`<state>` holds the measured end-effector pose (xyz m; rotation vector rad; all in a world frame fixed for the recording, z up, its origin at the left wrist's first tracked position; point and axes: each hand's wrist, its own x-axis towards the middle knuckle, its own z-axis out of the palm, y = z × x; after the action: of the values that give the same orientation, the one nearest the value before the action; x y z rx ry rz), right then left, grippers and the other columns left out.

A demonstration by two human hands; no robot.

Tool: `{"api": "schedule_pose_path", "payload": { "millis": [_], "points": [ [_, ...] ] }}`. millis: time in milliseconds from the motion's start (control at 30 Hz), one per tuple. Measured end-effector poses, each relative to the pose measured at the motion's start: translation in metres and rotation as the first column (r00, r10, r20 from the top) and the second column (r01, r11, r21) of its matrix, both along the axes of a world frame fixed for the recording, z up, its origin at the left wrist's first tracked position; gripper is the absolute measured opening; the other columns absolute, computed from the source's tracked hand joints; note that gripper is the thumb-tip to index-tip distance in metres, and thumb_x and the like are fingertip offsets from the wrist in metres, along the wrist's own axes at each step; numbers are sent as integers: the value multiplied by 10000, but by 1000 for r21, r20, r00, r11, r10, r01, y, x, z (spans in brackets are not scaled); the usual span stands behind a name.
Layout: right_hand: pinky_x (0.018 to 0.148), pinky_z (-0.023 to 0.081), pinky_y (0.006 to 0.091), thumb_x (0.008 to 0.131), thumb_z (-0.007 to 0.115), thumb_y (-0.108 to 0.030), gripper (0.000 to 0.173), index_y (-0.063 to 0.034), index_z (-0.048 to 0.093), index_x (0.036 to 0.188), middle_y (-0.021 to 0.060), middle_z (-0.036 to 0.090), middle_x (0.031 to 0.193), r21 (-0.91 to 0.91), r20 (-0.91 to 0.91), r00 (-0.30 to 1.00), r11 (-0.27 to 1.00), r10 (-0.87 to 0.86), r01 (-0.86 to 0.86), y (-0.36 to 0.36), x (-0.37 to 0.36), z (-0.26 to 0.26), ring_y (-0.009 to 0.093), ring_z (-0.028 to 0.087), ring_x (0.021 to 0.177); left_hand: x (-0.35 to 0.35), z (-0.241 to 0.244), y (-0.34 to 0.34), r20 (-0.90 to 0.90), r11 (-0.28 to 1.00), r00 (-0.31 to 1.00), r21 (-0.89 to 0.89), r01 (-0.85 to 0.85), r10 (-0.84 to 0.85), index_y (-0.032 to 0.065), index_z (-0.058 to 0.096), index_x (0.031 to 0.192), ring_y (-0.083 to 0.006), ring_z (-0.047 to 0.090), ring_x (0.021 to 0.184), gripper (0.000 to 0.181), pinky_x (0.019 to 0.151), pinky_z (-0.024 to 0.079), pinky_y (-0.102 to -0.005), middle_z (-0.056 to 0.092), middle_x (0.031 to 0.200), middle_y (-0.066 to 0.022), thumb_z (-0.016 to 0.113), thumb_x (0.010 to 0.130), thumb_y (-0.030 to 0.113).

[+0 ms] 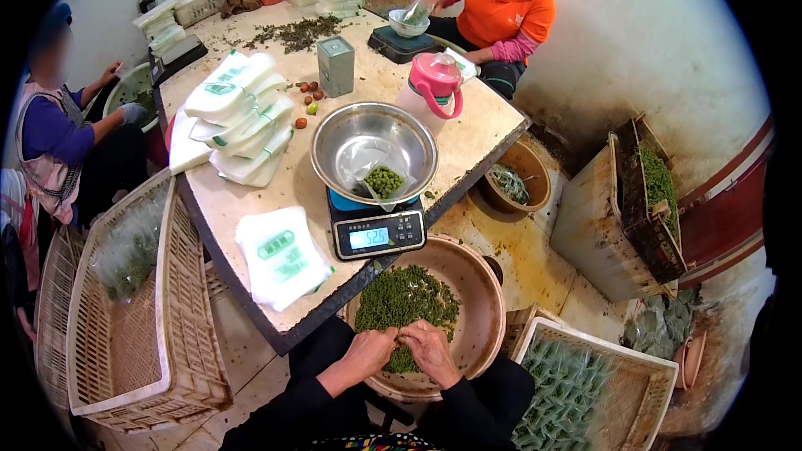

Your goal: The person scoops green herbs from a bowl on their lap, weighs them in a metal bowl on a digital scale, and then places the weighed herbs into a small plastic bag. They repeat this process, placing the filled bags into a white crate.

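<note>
My left hand (368,351) and my right hand (430,349) meet above a round plastic basin (481,338) between my knees. Their fingertips are pinched close together; whatever lies between them is too small to make out. Below, a heap of small green berries (401,294), which look like fresh green peppercorns, covers part of the basin. On the table edge ahead, a digital scale (380,235) with a lit display carries a steel bowl (338,131). Inside the bowl lies a clear plastic bag (401,166) with some green berries (384,181) in it.
Printed plastic bags (282,257) lie beside the scale, with stacked bundles (238,113) behind. A pink-lidded jug (432,91) stands past the bowl. Crates flank me, left (164,300) and right (645,388). Two people (507,12) (59,131) sit around the table (369,78).
</note>
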<state>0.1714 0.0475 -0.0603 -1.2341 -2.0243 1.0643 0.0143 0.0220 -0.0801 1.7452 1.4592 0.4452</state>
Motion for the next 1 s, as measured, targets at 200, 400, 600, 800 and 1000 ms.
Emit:
{"api": "schedule_pose_path", "payload": {
  "millis": [200, 400, 600, 800, 1000],
  "points": [
    [591, 454, 352, 742, 621, -9, 80, -39, 630, 816, 111, 563, 743, 100, 88, 989, 989, -122, 113, 4, 7, 3, 281, 572, 691, 3, -3, -2, -217, 986, 963, -68, 152, -163, 30, 598, 766, -364, 606, 689, 75, 614, 463, -472, 610, 697, -172, 531, 743, 55],
    [639, 458, 366, 750, 582, -27, 80, -43, 628, 813, 123, 571, 782, 117, 440, 893, 979, 98, -165, 32, 11, 13, 292, 566, 752, 6, -15, -13, -300, 973, 949, 175, 150, -92, 48, 562, 1072, -311, 508, 1017, 363, 816, 433, -404, 495, 1107, -138, 587, 712, 9],
    [791, 479, 390, 734, 613, -47, 296, -120, 636, 1020, 142, 568, 1046, 21, 621, 745, 945, 244, -327, 62, 0, 52, 321, 542, 982, 2, -20, -5, -209, 976, 959, 63, 208, -191, 22, 506, 1146, -335, 498, 1021, 429, 829, 430, -410, 468, 1127, -156, 633, 740, 69],
    [843, 451, 429, 661, 637, 8, 494, -96, 530, 1133, 222, 379, 1265, 612, 366, 930, 747, 21, -258, 119, -44, 129, 405, 443, 1134, 0, -16, -5, -82, 982, 982, 65, 178, -172, 12, 497, 1159, -339, 492, 1058, 432, 860, 425, -414, 467, 1163, -162, 638, 754, 71],
    [708, 469, 366, 757, 509, -65, 45, -55, 544, 731, 79, 511, 776, 681, 401, 916, 671, -7, -293, 183, -62, 173, 273, 543, 834, -18, 46, 16, 229, 850, 968, 525, -33, -104, 0, 500, 1147, -362, 478, 1101, 565, 914, 410, -414, 477, 1169, -189, 717, 625, -7]
  ]
}}
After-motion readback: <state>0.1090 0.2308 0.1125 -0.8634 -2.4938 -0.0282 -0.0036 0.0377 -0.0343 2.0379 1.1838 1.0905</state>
